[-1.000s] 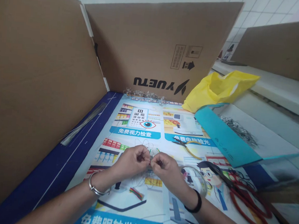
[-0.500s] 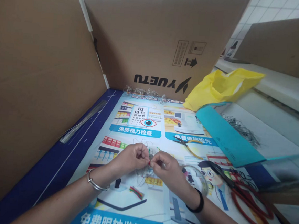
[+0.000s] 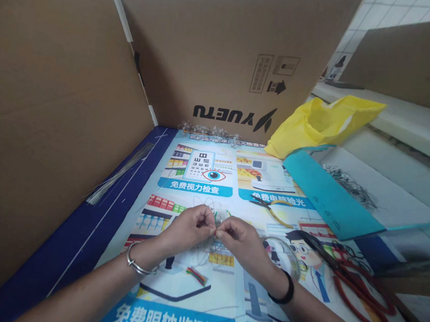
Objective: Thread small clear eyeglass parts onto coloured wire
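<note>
Pinching hands: in close, the left hand (image 3: 191, 228) and right hand (image 3: 244, 240) meeting tip to tip, thumb and forefinger of each nipped on a tiny red piece (image 3: 216, 232)!
Tiny red piece: right there between the fingertips, mostly hidden, its exact shape too small to tell.
Thin grey wire loops (image 3: 218, 224): fanning out around the fingers, over a printed blue-and-white sheet (image 3: 223, 285).
Wrists: a shiny silver metal bangle (image 3: 139, 263) on the left, a black band (image 3: 285, 288) on the right.
Short multicoloured bundle (image 3: 196, 276): lying on the sheet, nearer the wearer than the fingertips.
Yellow-handled pliers (image 3: 266, 206): out beyond the right hand, handles apart.
Large red-handled scissors (image 3: 340, 268): over to the right, dark blades pointing away.
Open teal box (image 3: 327, 197): far right, silvery wire pile (image 3: 349, 185) inside.
</note>
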### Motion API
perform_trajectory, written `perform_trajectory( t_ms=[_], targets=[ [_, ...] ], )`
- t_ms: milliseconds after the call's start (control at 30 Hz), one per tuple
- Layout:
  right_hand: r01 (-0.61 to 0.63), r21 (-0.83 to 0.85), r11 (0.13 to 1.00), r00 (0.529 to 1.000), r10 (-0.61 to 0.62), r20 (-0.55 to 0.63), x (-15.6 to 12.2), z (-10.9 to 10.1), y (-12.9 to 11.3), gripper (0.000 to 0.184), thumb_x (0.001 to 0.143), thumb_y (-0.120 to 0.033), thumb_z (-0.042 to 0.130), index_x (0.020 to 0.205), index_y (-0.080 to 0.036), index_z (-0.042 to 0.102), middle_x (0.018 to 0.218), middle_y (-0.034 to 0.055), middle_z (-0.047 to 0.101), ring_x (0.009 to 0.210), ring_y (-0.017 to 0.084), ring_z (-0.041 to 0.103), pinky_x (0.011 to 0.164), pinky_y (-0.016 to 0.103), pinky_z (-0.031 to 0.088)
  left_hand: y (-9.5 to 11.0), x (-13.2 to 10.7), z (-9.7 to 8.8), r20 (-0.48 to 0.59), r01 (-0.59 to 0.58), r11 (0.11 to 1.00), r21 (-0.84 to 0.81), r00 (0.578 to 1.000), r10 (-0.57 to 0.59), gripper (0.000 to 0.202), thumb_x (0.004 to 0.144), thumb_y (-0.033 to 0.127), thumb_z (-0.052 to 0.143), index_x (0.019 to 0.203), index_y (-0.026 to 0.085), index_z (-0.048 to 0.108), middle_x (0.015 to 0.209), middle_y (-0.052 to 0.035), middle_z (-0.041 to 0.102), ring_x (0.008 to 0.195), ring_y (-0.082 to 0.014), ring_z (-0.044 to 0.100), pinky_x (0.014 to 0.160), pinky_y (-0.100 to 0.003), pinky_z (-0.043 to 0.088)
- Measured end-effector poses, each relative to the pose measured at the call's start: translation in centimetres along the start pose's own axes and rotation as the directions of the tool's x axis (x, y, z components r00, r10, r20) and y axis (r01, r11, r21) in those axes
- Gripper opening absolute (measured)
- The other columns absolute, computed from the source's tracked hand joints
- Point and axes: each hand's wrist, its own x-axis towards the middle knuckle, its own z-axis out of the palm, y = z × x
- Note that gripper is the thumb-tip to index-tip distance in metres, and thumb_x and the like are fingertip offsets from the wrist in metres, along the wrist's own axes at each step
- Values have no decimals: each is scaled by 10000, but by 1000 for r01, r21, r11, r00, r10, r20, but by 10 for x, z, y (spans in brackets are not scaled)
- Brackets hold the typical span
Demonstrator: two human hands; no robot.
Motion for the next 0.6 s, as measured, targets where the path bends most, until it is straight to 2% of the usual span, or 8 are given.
perform_trajectory(
  t_ms=[167, 367, 600],
  targets=[
    [-7, 12, 1000, 1000, 7, -8, -1, 2, 1, 108, 718, -170, 540, 612, -181, 554, 589, -26, 544, 566, 108, 499, 533, 208, 392, 1, -1, 0, -13, -67, 993, 93, 998, 68, 20, 717, 159, 532, 728, 172, 523, 686, 23, 531, 621, -97, 463, 567, -220, 363],
    [0, 17, 1000, 1000, 0, 0, -1, 3, 3, 99, 682, -142, 516, 591, -177, 532, 583, -27, 531, 557, 104, 488, 533, 207, 382, 11, -4, 1, -25, -53, 974, 219, 998, 60, 55, 706, 125, 503, 721, 173, 525, 695, 22, 551, 636, -110, 487, 587, -225, 380],
    [-77, 175, 982, 995, 65, 77, 1, 1, 1, 81, 663, -167, 521, 582, -169, 524, 562, -37, 501, 529, 91, 441, 517, 209, 354, 11, -4, 2, -10, -99, 961, 257, 994, 106, 70, 719, 120, 491, 744, 174, 528, 705, 24, 565, 644, -110, 505, 598, -222, 390]
  ],
)
